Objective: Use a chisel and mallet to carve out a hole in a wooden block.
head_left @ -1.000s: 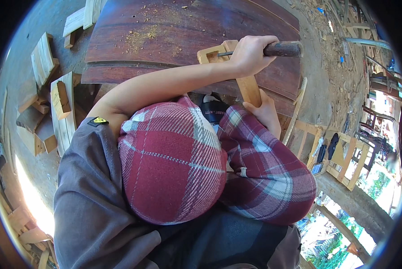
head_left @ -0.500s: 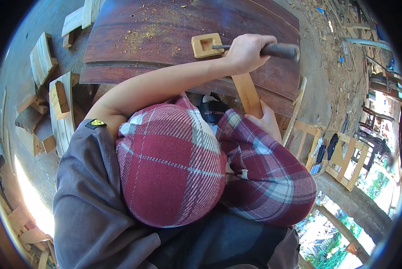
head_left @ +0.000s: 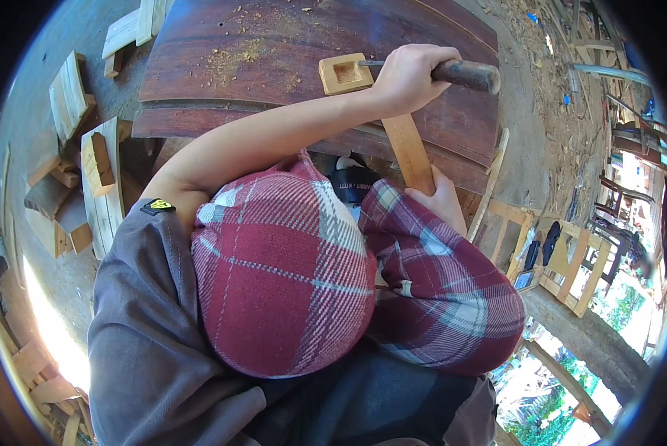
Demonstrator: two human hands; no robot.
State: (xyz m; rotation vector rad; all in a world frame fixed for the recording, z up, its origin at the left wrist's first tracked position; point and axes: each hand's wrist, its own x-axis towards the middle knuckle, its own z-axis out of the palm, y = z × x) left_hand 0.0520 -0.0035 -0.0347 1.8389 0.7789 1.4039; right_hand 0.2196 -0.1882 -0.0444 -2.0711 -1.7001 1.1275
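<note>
Head view: left hand (head_left: 411, 74) fist-gripping chisel (head_left: 464, 73), right hand (head_left: 441, 199) clasping wood piece (head_left: 408, 152)

Your bare left arm (head_left: 274, 137) reaches forward from the shoulder and across to the right, elbow nearly straight. Your left hand (head_left: 411, 74) is a closed fist, knuckles up, wrapped around a dark round wooden tool handle (head_left: 467, 74). Your right hand (head_left: 441, 201) sits lower and closer to your body, fingers curled around the near end of a pale flat wooden strip (head_left: 408, 152). The right forearm is hidden under red plaid cloth.
</note>
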